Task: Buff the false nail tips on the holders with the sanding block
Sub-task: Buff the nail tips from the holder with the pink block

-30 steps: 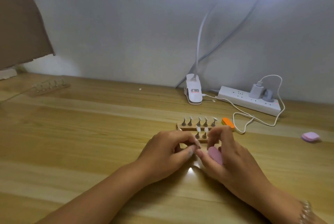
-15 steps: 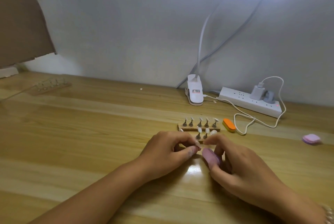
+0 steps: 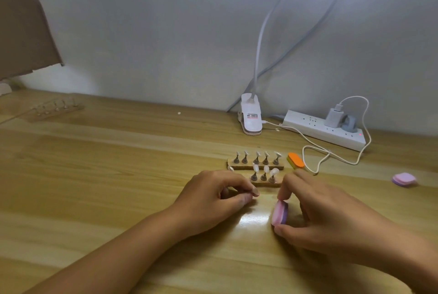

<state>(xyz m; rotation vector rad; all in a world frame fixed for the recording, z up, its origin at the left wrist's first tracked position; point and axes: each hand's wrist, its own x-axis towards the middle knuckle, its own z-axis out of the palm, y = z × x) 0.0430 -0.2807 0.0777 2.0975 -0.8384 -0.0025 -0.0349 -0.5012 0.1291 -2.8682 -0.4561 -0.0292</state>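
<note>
**Sanding block** (image 3: 280, 213): pink over purple, held on edge between the thumb and fingertips of the right hand (image 3: 331, 217). It sits just in front-right of the near holder (image 3: 265, 182), not touching it.

**Near holder:** a wooden strip on the table (image 3: 118, 163), with three white nail tips (image 3: 266, 170) upright on pegs.

**Left hand** (image 3: 213, 196): front-left of the near holder, thumb and forefinger pinched together. Whether anything lies between them cannot be told.

**Just behind the near holder:** a second holder (image 3: 256, 166) with five pegs.

**Behind-right:** an orange block (image 3: 295, 160).

**Far right:** a spare pink block (image 3: 404, 180).

**Well behind:** a power strip (image 3: 324, 131).

**Handling note:** steady one peg and lay the block's flat face on the tip. Use short, light strokes, as heavy pressure would likely topple the peg.
</note>
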